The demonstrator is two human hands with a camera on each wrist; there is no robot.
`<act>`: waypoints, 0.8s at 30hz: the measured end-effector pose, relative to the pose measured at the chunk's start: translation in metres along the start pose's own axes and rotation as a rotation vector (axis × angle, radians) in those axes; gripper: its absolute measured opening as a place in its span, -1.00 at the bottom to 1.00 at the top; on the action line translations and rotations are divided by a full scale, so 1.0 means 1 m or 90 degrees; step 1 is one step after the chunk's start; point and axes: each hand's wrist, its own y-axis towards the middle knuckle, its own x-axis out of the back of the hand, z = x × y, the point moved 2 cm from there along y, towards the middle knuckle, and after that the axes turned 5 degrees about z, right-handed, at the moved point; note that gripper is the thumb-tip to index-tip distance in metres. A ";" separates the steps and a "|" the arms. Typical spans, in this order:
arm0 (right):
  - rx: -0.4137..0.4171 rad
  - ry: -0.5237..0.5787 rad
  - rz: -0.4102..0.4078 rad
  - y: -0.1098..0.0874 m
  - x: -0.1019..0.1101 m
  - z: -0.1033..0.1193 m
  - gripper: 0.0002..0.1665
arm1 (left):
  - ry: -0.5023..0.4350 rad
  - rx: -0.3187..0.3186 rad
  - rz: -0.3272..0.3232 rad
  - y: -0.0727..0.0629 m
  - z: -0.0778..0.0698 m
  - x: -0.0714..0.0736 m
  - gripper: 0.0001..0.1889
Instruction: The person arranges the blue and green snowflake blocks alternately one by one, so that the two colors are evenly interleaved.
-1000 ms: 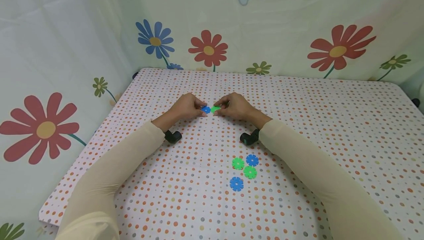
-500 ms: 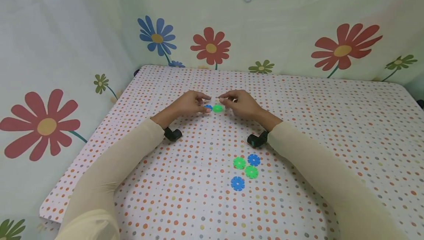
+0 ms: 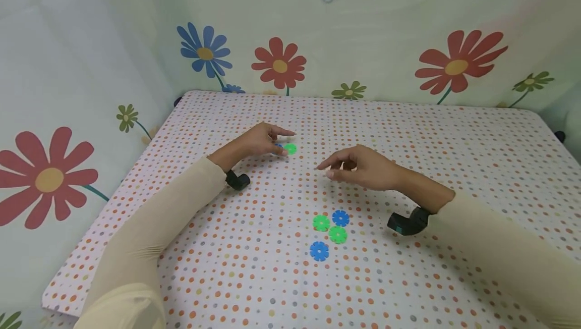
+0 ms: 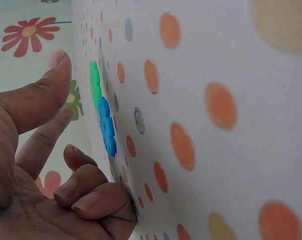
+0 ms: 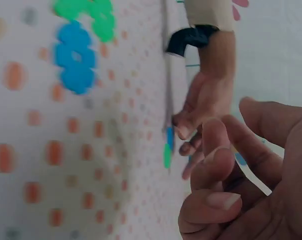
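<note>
A green notched plastic disc (image 3: 290,149) and a blue notched disc (image 4: 107,126) lie edge to edge on the dotted tabletop; whether they are interlocked I cannot tell. My left hand (image 3: 260,140) is just over the blue one and partly hides it in the head view. Its thumb and index finger are spread apart, holding nothing. To the right and nearer, my right hand (image 3: 365,167) hovers with loosely bent fingers and nothing in them. Closer to me are two green discs (image 3: 321,223) and two blue discs (image 3: 320,251), lying flat.
The table (image 3: 218,278) has a white cover with coloured dots. A flower-printed curtain (image 3: 381,26) hangs behind it and along its left side. Each wrist carries a black camera mount (image 3: 410,221).
Both hands have let go of the blue and green discs they were pinching. The right hand has drawn away to the right and toward me, while the left has stayed near the discs.
</note>
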 end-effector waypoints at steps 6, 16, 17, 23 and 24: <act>0.021 -0.019 0.066 -0.030 -0.019 -0.009 -0.75 | -0.004 0.004 0.014 0.001 0.001 -0.002 -0.44; -0.001 0.005 0.070 -0.049 -0.032 -0.025 -0.67 | 0.061 0.007 0.033 0.000 0.001 -0.005 -0.48; -0.002 0.008 0.069 -0.049 -0.033 -0.025 -0.66 | 0.065 0.005 0.030 0.000 0.001 -0.005 -0.48; -0.009 0.006 0.048 -0.053 -0.035 -0.029 -0.63 | 0.079 0.009 0.019 0.000 0.000 -0.006 -0.51; -0.009 0.003 0.043 -0.053 -0.036 -0.030 -0.62 | 0.078 0.010 0.018 0.000 0.000 -0.007 -0.51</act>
